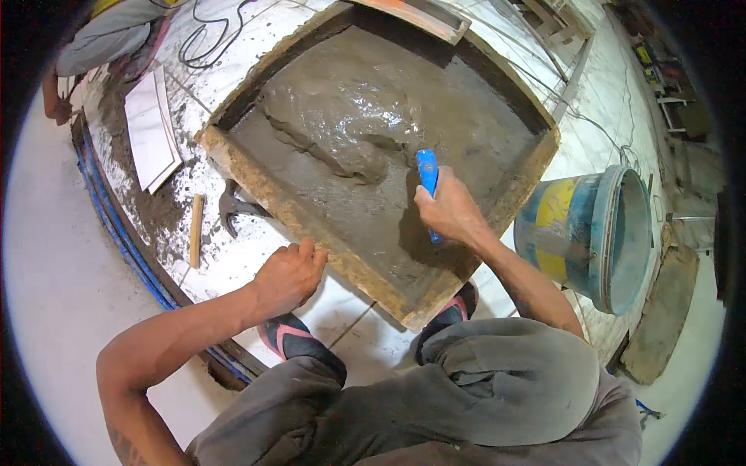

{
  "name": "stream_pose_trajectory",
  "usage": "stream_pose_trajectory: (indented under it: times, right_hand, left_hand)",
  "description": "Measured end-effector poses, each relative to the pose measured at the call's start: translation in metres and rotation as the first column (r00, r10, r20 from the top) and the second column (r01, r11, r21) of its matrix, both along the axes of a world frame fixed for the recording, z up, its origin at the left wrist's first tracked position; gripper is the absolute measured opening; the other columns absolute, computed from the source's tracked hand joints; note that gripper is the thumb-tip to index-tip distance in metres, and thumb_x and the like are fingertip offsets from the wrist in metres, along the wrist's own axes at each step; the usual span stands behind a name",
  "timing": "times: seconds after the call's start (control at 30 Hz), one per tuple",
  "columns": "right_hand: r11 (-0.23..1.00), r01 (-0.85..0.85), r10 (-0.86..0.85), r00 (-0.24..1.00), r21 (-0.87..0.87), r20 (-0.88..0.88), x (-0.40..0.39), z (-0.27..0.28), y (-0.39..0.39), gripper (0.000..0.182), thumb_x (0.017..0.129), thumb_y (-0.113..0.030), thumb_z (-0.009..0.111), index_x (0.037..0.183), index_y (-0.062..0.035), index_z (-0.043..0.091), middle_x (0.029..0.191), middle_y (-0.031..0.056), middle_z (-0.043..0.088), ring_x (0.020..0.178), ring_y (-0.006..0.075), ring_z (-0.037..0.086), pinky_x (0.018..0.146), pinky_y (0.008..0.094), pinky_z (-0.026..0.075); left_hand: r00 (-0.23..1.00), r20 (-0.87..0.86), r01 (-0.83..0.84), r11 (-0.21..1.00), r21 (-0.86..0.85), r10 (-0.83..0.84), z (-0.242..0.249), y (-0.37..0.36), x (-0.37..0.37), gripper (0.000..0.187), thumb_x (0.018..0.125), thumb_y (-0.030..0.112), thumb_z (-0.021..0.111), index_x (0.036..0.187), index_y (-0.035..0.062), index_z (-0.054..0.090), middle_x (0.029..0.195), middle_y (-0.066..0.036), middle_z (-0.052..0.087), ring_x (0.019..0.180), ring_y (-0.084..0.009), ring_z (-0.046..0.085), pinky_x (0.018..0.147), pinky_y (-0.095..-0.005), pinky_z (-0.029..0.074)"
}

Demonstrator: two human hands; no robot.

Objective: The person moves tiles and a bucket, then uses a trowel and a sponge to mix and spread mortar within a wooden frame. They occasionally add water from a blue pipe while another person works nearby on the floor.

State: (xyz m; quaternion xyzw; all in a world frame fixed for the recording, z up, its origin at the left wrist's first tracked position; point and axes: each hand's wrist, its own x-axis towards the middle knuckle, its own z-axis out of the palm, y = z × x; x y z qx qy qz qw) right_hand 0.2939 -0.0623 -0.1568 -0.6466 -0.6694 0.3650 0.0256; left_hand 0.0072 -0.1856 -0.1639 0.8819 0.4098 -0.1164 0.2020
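A square wooden frame (pixel 260 182) holds wet grey mortar (pixel 334 93), heaped and shiny toward the back and smoother near the front. My right hand (pixel 453 206) is wrapped round the blue handle (pixel 427 167) of a trowel over the mortar, right of the middle. The trowel's blade is hard to tell from the mortar. At the frame's front left side, my left hand (pixel 291 273) is closed with curled fingers, close to the outer edge of the wood. Whether it holds anything is hidden.
A bucket (pixel 556 225) lies tilted right of the frame. Left are a hammer (pixel 235 208), a wooden stick (pixel 196 231), white tile pieces (pixel 151 128) and blue pipes (pixel 116 225) in a groove. Another person's hand (pixel 58 109) shows upper left. A long tool (pixel 420 17) rests across the frame's back.
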Motion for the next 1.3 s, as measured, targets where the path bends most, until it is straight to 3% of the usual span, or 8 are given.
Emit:
stream_pose_trajectory:
  times: [0.23,0.33,0.47,0.6,0.7,0.93,1.23,1.3]
  right_hand:
    - [0.980,-0.128,0.128,0.992,0.150,0.008,-0.003,0.035,-0.005,0.041,0.088,-0.023,0.057,0.114,0.0071,0.047,0.084,0.0299,0.061,0.080,0.0474,0.061,0.075,0.0513,0.047]
    - [0.973,-0.046,0.054,0.998,0.226,-0.033,0.008,0.044,-0.012,0.041,0.089,-0.025,0.057,0.110,0.0093,0.045,0.090,0.0329,0.062,0.083,0.0485,0.063,0.077,0.0536,0.048]
    - [0.978,0.206,-0.206,0.979,-0.028,-0.005,0.043,0.024,-0.022,0.043,0.090,-0.028,0.057,0.110,0.0093,0.046,0.090,0.0329,0.063,0.087,0.0472,0.064,0.078,0.0513,0.049]
    - [0.965,0.234,-0.229,0.972,-0.117,0.050,0.053,0.002,-0.055,0.043,0.089,-0.030,0.057,0.105,0.0092,0.048,0.089,0.0333,0.063,0.087,0.0482,0.064,0.079,0.0512,0.049]
    - [0.991,0.070,-0.051,0.985,-0.110,0.163,0.027,0.002,-0.063,0.039,0.089,-0.030,0.058,0.100,0.0069,0.050,0.082,0.0231,0.063,0.070,0.0334,0.067,0.066,0.0449,0.051]
    - [0.982,0.159,-0.172,0.976,-0.107,-0.132,-0.034,-0.002,-0.044,0.043,0.086,-0.034,0.061,0.098,0.0064,0.052,0.084,0.0236,0.064,0.080,0.0363,0.065,0.074,0.0461,0.049]
    - [0.974,-0.166,0.161,0.986,0.152,0.043,-0.034,0.032,-0.010,0.046,0.084,-0.032,0.061,0.104,0.0077,0.049,0.083,0.0317,0.064,0.080,0.0474,0.065,0.073,0.0542,0.050]
    - [0.962,-0.130,0.112,0.990,0.238,0.090,-0.029,0.036,-0.003,0.046,0.084,-0.033,0.061,0.104,0.0072,0.050,0.081,0.0311,0.064,0.078,0.0468,0.065,0.071,0.0535,0.051]
  left_hand:
    - [0.999,-0.036,0.022,1.000,0.007,-0.021,-0.005,-0.003,0.001,0.041,0.079,0.021,0.071,0.105,-0.0031,0.051,0.091,-0.017,0.051,0.076,-0.0307,0.062,0.065,-0.0385,0.053]
    - [1.000,-0.020,0.020,1.000,0.009,-0.020,-0.005,-0.002,-0.001,0.041,0.078,0.021,0.071,0.104,-0.0026,0.051,0.092,-0.017,0.051,0.075,-0.0300,0.062,0.065,-0.0383,0.053]
    - [1.000,-0.026,0.017,0.999,0.042,-0.016,-0.004,-0.004,0.000,0.042,0.076,0.020,0.072,0.103,-0.0019,0.050,0.091,-0.017,0.051,0.073,-0.0294,0.062,0.064,-0.0379,0.053]
    - [1.000,-0.017,0.017,0.999,0.033,-0.016,-0.006,-0.004,-0.001,0.041,0.075,0.020,0.073,0.102,-0.0016,0.051,0.090,-0.016,0.051,0.073,-0.0296,0.062,0.063,-0.0377,0.053]
    - [1.000,-0.017,0.023,1.000,0.019,-0.022,-0.007,-0.003,-0.001,0.040,0.075,0.020,0.073,0.101,-0.0016,0.051,0.090,-0.017,0.051,0.073,-0.0300,0.062,0.063,-0.0380,0.053]
    - [1.000,0.018,0.006,0.999,0.037,-0.006,-0.007,-0.006,-0.003,0.040,0.075,0.019,0.072,0.100,-0.0030,0.050,0.090,-0.017,0.050,0.072,-0.0305,0.062,0.062,-0.0390,0.053]
    - [0.999,0.008,0.031,0.999,0.045,-0.031,-0.005,-0.003,-0.002,0.039,0.074,0.017,0.071,0.099,-0.0033,0.050,0.088,-0.016,0.050,0.071,-0.0296,0.062,0.060,-0.0381,0.053]
    - [1.000,0.014,0.025,0.999,0.045,-0.026,-0.005,-0.003,-0.004,0.038,0.074,0.017,0.070,0.098,-0.0031,0.050,0.088,-0.016,0.050,0.071,-0.0294,0.062,0.060,-0.0379,0.053]
